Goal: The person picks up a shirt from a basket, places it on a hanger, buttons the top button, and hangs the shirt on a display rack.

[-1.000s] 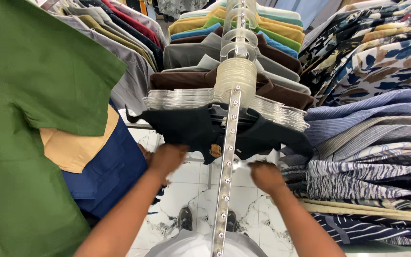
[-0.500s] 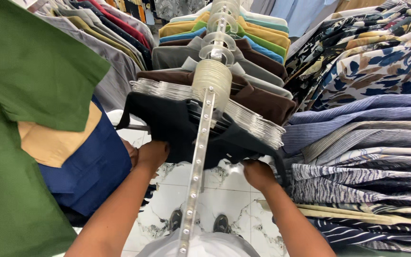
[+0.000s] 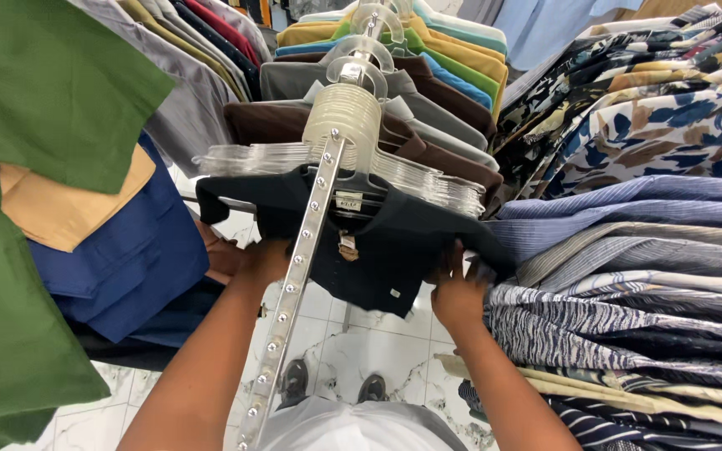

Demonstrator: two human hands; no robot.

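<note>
Both hands (image 3: pixel 361 271) grip soft black shirts (image 3: pixel 378 234) on clear hangers (image 3: pixel 415 171).

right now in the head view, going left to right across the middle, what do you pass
green shirt → blue shirt → left hand → metal display arm → black shirt → right hand → striped shirts
</note>
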